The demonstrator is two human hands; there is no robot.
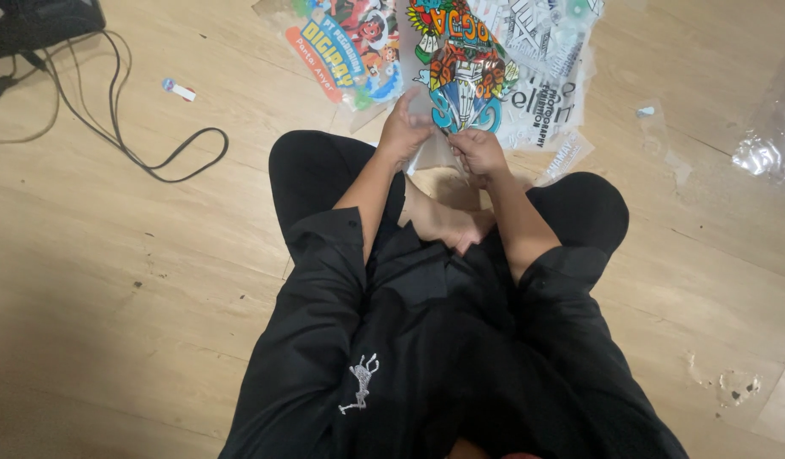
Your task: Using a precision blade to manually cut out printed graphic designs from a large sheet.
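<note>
Fingers of left hand (405, 127) and right hand (477, 151) pinch printed sheet (465, 72) at its near edge.

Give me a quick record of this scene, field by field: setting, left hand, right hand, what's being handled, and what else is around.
setting: person sitting cross-legged on a wooden floor
left hand: gripping the lower edge of a colourful printed sheet
right hand: pinching the same edge
nearby sheets: pile of printed sheets on the floor behind
other: black cable at left, crumpled clear plastic at right
</note>
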